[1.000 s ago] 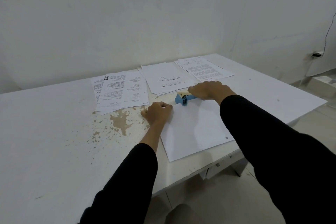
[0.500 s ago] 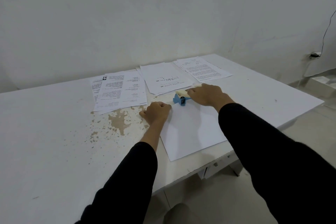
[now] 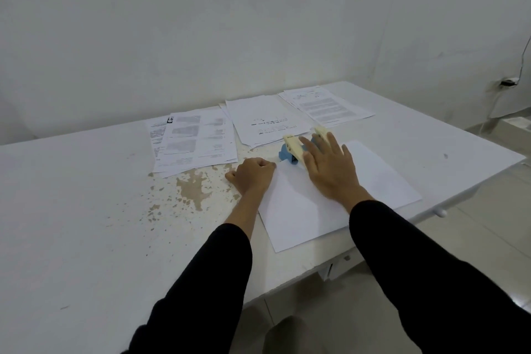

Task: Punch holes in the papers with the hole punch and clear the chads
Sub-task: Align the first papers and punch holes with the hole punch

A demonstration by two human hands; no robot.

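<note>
On the white bench (image 3: 86,210) before you, a blank sheet (image 3: 316,210) lies near the front edge. At its far edge sits the blue punch (image 3: 286,154) with cream levers. Your right hand (image 3: 330,169) lies open and flat on it, fingers straight across the levers. Your left hand (image 3: 253,175) is a closed fist holding nothing, resting at the sheet's far left corner. Beyond lie three piles of printed papers (image 3: 195,138). Brown stains (image 3: 192,190) mark the bench beside your left hand.

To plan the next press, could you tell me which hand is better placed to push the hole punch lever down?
Right, probably: the right hand lies with straight fingers over the hole punch lever, while the left hand rests curled on a corner of the blank sheet.
</note>
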